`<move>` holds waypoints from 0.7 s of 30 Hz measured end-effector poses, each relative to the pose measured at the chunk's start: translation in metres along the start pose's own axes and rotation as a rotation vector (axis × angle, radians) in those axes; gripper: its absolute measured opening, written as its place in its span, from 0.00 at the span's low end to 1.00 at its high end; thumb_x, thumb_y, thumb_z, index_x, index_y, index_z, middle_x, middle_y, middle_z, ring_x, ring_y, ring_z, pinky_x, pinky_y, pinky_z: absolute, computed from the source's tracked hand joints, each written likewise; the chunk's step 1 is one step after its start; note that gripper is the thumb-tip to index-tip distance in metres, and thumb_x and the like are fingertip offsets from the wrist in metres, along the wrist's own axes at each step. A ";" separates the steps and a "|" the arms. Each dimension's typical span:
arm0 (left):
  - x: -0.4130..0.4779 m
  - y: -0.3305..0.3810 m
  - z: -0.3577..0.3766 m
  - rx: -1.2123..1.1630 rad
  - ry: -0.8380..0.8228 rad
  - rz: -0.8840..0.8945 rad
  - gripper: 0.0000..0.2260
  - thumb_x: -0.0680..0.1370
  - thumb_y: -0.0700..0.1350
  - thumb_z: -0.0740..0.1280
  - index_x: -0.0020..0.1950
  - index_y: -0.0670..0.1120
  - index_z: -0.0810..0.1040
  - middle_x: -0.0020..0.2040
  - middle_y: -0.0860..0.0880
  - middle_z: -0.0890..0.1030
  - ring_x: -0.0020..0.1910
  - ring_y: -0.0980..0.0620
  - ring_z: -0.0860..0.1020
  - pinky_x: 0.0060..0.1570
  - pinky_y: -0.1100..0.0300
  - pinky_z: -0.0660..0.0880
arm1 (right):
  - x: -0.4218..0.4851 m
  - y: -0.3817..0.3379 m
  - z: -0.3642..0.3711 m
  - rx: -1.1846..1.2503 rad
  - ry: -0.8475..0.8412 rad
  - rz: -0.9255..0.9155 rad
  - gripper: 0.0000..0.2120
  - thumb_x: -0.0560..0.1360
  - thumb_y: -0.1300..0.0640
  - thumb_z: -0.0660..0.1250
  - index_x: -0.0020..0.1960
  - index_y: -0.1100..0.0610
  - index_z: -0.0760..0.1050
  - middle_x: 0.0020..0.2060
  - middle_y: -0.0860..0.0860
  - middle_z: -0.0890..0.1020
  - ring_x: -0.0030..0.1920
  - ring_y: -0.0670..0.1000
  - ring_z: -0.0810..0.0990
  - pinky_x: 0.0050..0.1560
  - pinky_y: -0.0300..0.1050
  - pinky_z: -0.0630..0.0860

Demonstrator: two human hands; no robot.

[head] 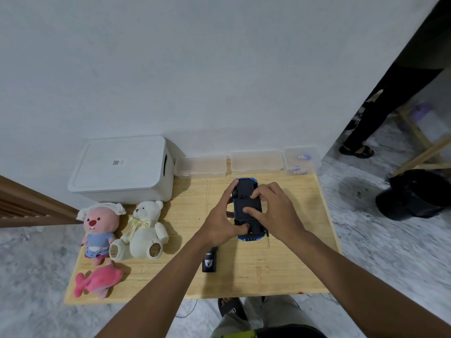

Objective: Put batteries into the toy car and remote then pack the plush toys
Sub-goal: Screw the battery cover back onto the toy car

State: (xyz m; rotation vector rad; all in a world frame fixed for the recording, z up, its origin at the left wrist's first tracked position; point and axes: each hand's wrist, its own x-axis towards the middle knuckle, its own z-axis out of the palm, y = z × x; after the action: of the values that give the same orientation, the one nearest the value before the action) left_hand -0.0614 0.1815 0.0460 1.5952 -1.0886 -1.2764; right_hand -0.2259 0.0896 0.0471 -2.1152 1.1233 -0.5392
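The blue toy car (246, 203) lies upside down on the wooden table (292, 264), its black underside facing up. My left hand (223, 222) grips its left side, thumb on the near end. My right hand (273, 211) rests on the underside from the right, fingers pressing the middle panel. A black remote (209, 262) lies on the table under my left wrist. Three plush toys sit at the left: a pink beaver in blue clothes (98, 230), a white teddy bear (144, 232) and a pink fish-like plush (97, 280). Batteries (299, 168) lie in a clear tub.
A white lidded storage box (122, 169) stands at the table's back left. Three clear tubs line the back edge: (201, 167), (256, 162), (301, 159). A thin screwdriver (267, 239) lies by the car. Another person's legs (366, 128) and a black bin (412, 193) are at right.
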 end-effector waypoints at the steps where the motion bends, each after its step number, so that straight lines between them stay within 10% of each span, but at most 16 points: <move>1: 0.000 -0.001 -0.001 -0.001 0.001 -0.004 0.50 0.71 0.34 0.77 0.80 0.69 0.55 0.69 0.56 0.74 0.56 0.49 0.82 0.53 0.49 0.84 | 0.000 0.000 -0.002 0.036 -0.011 0.015 0.16 0.69 0.50 0.79 0.52 0.48 0.76 0.51 0.43 0.74 0.51 0.44 0.78 0.52 0.36 0.74; 6: 0.006 -0.004 -0.010 0.050 0.001 -0.038 0.50 0.72 0.37 0.78 0.80 0.71 0.53 0.70 0.56 0.72 0.56 0.54 0.82 0.49 0.60 0.82 | 0.013 0.024 -0.013 0.100 0.164 0.128 0.04 0.79 0.57 0.68 0.52 0.51 0.75 0.46 0.49 0.79 0.47 0.48 0.80 0.44 0.42 0.76; 11: 0.007 -0.011 -0.014 0.073 -0.002 -0.073 0.50 0.72 0.37 0.77 0.79 0.71 0.53 0.71 0.56 0.72 0.57 0.54 0.82 0.50 0.57 0.82 | 0.019 0.074 -0.011 -0.201 -0.290 0.483 0.06 0.74 0.54 0.74 0.46 0.55 0.79 0.47 0.53 0.82 0.52 0.56 0.81 0.49 0.46 0.78; 15: 0.010 -0.014 -0.011 0.079 -0.008 -0.079 0.50 0.72 0.37 0.78 0.79 0.72 0.53 0.71 0.55 0.71 0.57 0.52 0.82 0.54 0.52 0.83 | 0.012 0.079 0.014 -0.196 -0.265 0.642 0.17 0.66 0.43 0.79 0.41 0.54 0.77 0.42 0.50 0.82 0.46 0.53 0.81 0.46 0.46 0.78; 21: 0.012 -0.011 -0.010 0.076 -0.007 -0.081 0.50 0.72 0.37 0.78 0.78 0.73 0.53 0.71 0.56 0.71 0.57 0.52 0.81 0.55 0.49 0.83 | -0.003 0.092 0.048 -0.174 -0.197 0.666 0.05 0.70 0.57 0.75 0.43 0.57 0.82 0.44 0.55 0.85 0.43 0.55 0.84 0.43 0.43 0.79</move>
State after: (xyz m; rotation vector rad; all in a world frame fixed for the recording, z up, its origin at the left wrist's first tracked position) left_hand -0.0482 0.1745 0.0336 1.7082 -1.0989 -1.3084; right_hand -0.2492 0.0730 -0.0529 -1.7269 1.6874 0.0801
